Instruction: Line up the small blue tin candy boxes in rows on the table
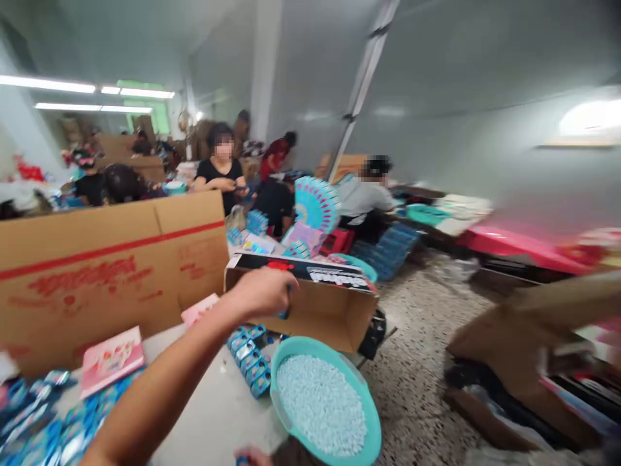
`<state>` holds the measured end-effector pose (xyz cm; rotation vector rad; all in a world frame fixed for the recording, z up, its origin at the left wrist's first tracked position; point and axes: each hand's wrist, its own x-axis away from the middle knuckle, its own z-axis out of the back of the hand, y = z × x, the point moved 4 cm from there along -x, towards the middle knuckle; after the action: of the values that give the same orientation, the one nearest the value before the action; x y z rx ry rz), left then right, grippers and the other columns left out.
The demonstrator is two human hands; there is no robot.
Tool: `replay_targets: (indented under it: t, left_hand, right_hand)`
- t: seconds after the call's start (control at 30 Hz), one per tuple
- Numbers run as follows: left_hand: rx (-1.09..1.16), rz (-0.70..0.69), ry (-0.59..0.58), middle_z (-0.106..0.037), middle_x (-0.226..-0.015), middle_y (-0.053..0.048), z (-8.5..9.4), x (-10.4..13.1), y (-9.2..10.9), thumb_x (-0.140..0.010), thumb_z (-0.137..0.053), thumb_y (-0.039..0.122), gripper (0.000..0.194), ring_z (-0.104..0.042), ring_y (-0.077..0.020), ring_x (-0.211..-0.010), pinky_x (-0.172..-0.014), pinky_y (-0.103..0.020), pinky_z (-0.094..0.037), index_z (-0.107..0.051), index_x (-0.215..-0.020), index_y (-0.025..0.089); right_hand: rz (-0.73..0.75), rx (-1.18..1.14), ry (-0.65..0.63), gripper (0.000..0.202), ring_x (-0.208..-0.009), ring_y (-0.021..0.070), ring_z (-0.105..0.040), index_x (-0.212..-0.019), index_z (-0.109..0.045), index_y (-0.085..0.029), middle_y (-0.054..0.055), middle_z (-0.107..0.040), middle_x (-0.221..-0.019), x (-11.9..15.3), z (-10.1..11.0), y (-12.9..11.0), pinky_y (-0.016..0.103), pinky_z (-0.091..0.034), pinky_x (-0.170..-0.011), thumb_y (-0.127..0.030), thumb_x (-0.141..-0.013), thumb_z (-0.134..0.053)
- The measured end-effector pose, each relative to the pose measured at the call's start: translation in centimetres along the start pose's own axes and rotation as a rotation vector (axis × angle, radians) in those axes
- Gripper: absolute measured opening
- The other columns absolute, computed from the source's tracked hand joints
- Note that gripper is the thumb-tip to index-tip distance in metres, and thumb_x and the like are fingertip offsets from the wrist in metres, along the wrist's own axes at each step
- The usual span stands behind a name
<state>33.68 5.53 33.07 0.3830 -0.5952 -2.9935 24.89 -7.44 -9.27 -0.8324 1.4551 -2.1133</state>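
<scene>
Left hand point(270, 291): fingers pinching dark piece point(290, 295) near box point(323, 317) | Right hand point(256, 457): showing partly, finger state unclear | Basin point(372, 417): holding pellets point(320, 404)

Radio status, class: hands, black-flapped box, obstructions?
Left hand at open brown cardboard box, grip unclear. Right hand mostly out of frame. Round turquoise plastic basin before box, not visibly blocking.

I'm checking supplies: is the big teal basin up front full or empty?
Filled to below the rim: the teal basin holds a broad bed of pale pellets, with bare wall above them. I cannot tell their depth.
</scene>
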Motion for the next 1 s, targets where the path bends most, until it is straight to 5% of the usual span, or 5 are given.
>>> replay_targets:
  t: [0.23, 0.4, 0.53, 0.73, 1.0]
  left_hand:
    - [0.151, 0.768, -0.374, -0.068, -0.094, -0.01, -16.8, 19.8, -11.3, -0.078, -0.048, 0.011, 0.027, -0.063, -0.0208, -0.084, -0.07, -0.029, -0.048, -0.056, -0.104, 0.015]
    - [0.267, 1.299, -0.051, -0.066, -0.09, -0.005, -20.2, 40.9, -16.1, -0.074, -0.052, 0.011, 0.016, -0.06, -0.0171, -0.084, -0.077, -0.027, -0.046, -0.065, -0.082, 0.018]
    - [0.259, 1.586, 0.26, -0.061, -0.077, -0.003, -20.6, 51.3, -19.1, -0.073, -0.056, 0.021, 0.013, -0.058, -0.0162, -0.07, -0.067, -0.027, -0.046, -0.064, -0.083, 0.019]
    - [0.373, 1.592, 0.488, -0.054, -0.064, 0.003, -22.0, 55.0, -24.1, -0.066, -0.063, 0.028, 0.015, -0.053, -0.013, -0.059, -0.058, -0.024, -0.043, -0.054, -0.074, 0.02]
    - [0.408, 1.519, 0.349, -0.057, -0.068, 0.0, -24.4, 54.2, -27.5, -0.067, -0.062, 0.025, 0.01, -0.053, -0.0139, -0.063, -0.06, -0.024, -0.041, -0.056, -0.07, 0.018]
  right_hand:
    - [-0.147, 0.008, -0.36, 0.036, -0.067, 0.0183, -0.059, -0.081, -0.066, -0.017, 0.007, -0.067, -0.075, 1.4, -2.2, 0.3, 0.03, -0.049, -0.059, -0.045, -0.061, -0.055]
    - [-0.247, 0.022, -0.404, 0.031, -0.054, 0.0139, -0.054, -0.074, -0.062, -0.017, 0.002, -0.062, -0.062, 0.2, -5.3, 1.0, 0.024, -0.045, -0.047, -0.041, -0.055, -0.062]
    - [-0.222, 0.099, -0.455, 0.022, -0.05, 0.0124, -0.054, -0.071, -0.062, -0.017, -0.001, -0.06, -0.058, 1.1, -12.2, -0.3, 0.025, -0.045, -0.051, -0.035, -0.057, -0.059]
    - [-0.24, 0.219, -0.429, 0.012, -0.05, 0.0117, -0.054, -0.069, -0.058, -0.019, -0.004, -0.059, -0.057, 0.6, -23.3, -1.8, 0.023, -0.044, -0.054, -0.027, -0.06, -0.06]
    - [-0.099, 0.548, -0.41, 0.012, -0.064, 0.0133, -0.055, -0.069, -0.054, -0.02, -0.003, -0.059, -0.067, -0.2, -25.9, -2.6, 0.022, -0.037, -0.058, -0.026, -0.063, -0.063]
